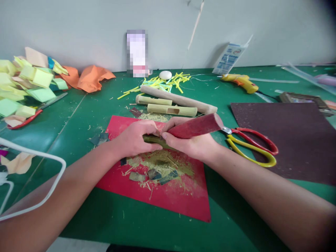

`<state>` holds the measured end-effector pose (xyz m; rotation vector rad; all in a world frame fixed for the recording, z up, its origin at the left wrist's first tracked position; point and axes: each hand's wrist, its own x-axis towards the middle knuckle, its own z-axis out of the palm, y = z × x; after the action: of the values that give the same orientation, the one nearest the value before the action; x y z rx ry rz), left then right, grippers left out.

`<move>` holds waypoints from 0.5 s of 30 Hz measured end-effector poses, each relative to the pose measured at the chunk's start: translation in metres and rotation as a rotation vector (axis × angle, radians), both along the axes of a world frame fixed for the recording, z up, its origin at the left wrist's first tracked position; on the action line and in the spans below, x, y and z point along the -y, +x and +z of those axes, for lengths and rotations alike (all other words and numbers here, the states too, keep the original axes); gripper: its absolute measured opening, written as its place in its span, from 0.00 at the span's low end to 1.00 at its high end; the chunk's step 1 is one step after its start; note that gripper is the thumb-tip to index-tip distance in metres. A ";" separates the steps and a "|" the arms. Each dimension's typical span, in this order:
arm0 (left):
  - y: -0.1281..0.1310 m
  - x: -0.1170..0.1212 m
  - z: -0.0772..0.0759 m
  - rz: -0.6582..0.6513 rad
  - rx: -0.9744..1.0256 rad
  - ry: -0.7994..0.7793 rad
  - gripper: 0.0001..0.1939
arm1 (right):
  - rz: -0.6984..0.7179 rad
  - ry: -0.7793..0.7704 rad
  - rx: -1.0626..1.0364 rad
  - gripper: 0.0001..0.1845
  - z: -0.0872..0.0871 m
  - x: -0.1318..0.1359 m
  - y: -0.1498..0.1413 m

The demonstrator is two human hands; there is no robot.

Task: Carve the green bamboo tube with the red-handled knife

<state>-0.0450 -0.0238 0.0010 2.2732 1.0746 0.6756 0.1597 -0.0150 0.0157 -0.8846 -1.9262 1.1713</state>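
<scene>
My left hand (136, 138) is closed around a green-brown bamboo piece (152, 139), which lies low over the red sheet (154, 201). In my right hand (191, 143) is a tool with a thick red handle (196, 126). Its working end points at the bamboo and is hidden by my fingers, so its kind does not show. Both hands almost meet at the bamboo. Pale shavings (168, 161) and several dark chips (138, 176) lie on the red sheet just below my hands. Beyond them rest a notched bamboo tube (185, 111) and a second tube (154, 100).
A wooden stick (181, 99) lies behind the tubes. Red-and-yellow-handled scissors (252, 154) rest on a dark sheet (296, 140) at right. A yellow glue gun (241, 83), cut straws (170, 82) and folded paper (28, 82) stand farther back. A white wire frame (61, 164) juts in at left.
</scene>
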 end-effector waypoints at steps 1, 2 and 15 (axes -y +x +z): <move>0.000 0.000 0.000 0.000 0.003 -0.002 0.11 | 0.001 0.000 0.000 0.06 0.000 0.000 0.000; 0.000 0.000 0.000 -0.002 0.005 -0.005 0.11 | 0.000 -0.001 0.000 0.06 0.000 0.000 0.000; 0.000 -0.001 -0.001 0.000 0.002 -0.009 0.10 | -0.011 0.019 -0.012 0.05 -0.001 -0.001 -0.001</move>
<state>-0.0453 -0.0230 0.0003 2.2648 1.0746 0.6712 0.1585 -0.0142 0.0147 -0.8749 -1.9176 1.1475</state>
